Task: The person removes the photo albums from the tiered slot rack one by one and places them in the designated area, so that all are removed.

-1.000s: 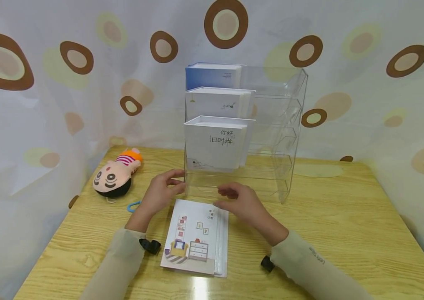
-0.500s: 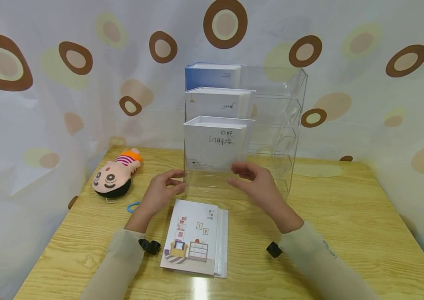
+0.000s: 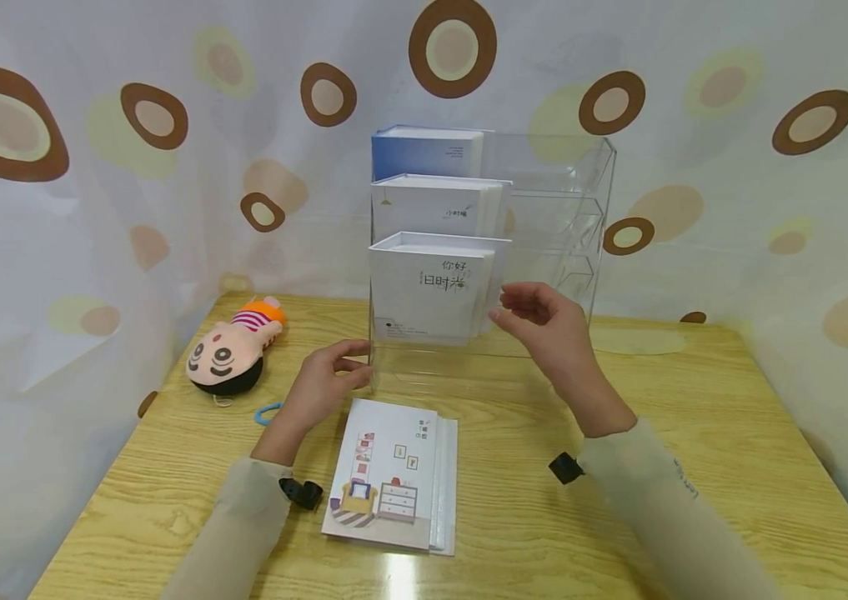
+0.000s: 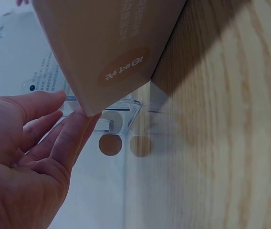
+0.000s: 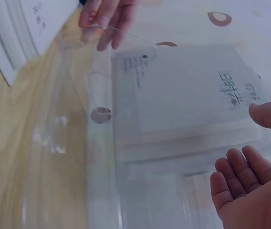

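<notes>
Book pile (image 3: 382,475): lying flat nearest, seemingly for easy reach.
Left hand (image 3: 322,379): resting relaxed, extended fingers against the clear rack's (image 3: 554,217) left edge, probably steadying it.
Right hand (image 3: 547,333): hovering beside the front book (image 3: 424,292), fingers parted, gripping nothing.
Books behind (image 3: 419,204): standing rack-left, stepping upward, covers showing.

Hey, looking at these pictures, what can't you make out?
Head view: part of the blue thing is hidden behind the left forearm.
Head view: the lower part of the blue book is hidden by the white book before it.
Head view: the small print low on the front book is too small.
Head view: the right sleeve's lettering is blurred.
Right wrist view: the right edge cuts off the right hand.
</notes>
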`<state>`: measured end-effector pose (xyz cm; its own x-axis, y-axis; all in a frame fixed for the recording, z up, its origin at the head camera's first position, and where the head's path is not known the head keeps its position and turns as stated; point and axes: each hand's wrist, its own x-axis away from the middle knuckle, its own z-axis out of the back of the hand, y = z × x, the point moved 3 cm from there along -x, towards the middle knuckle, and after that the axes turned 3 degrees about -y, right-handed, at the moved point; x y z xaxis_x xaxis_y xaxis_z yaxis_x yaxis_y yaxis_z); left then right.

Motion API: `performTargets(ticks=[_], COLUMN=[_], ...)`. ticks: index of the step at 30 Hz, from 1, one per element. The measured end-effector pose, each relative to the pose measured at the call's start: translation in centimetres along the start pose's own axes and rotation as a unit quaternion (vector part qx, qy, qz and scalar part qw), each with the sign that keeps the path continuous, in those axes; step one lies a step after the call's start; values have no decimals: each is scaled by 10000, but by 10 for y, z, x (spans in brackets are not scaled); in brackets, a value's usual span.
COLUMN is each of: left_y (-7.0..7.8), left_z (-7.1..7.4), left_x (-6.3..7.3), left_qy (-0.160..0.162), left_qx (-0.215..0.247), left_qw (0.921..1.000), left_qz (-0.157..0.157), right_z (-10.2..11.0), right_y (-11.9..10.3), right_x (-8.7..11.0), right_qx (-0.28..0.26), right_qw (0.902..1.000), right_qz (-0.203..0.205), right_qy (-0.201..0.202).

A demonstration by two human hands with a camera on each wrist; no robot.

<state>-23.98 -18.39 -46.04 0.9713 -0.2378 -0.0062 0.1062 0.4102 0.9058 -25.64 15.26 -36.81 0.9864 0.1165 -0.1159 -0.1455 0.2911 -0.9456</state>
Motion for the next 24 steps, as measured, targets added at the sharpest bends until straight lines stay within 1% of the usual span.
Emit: performTargets(ticks=[2,7,11,18,24], left_y=[0,0,1,1,0], left_z=[0,-1,-1,-1,-1], left_x=[0,0,1,1,1], left_qy=[-12,-16,-6,3,-8], left_qx=[-6,-5,-23,-10,24], left_qw=[10000,10000,10000,10000,10000], left_qz=[-17,-15,14,68,7], right_z=[5,14,17,16,10], right_y=[-4,-11,-19,-28,-34], right_x=[-4,-15,-23,-39,-47], right_qx=[-16,12,-154,-574,-803], right_qw=[9999,9997,9993,9971,9942], right_qz=[83,240,349,453,569], right_qy=[65,63,39,-207,-424])
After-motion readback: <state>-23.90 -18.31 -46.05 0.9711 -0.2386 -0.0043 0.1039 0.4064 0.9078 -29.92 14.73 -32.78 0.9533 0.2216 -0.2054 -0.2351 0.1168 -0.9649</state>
